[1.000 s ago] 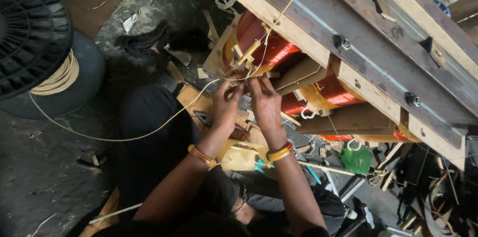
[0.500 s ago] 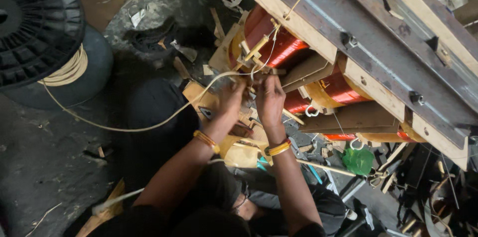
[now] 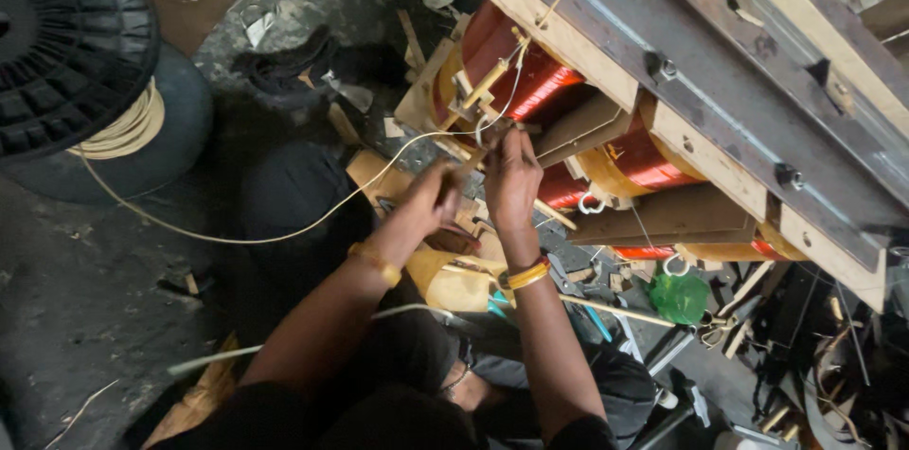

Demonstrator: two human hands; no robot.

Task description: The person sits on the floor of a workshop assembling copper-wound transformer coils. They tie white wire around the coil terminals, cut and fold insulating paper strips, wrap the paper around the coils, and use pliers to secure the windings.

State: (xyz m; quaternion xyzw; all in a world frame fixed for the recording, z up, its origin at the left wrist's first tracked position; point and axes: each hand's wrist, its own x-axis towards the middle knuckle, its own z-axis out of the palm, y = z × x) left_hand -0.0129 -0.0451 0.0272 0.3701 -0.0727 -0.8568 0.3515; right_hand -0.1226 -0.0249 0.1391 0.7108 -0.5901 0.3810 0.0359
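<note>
The pale cord (image 3: 284, 234) runs from the black spool (image 3: 71, 43) on the floor up to the copper coils (image 3: 544, 81), where both your hands meet. Your left hand (image 3: 431, 199) is closed, pinching the cord; your right hand (image 3: 511, 180) grips it against the coil's edge. Several coils already sit wound in the wooden frame (image 3: 587, 52), and plenty of cord remains on the spool, so the tying looks partway done.
</note>
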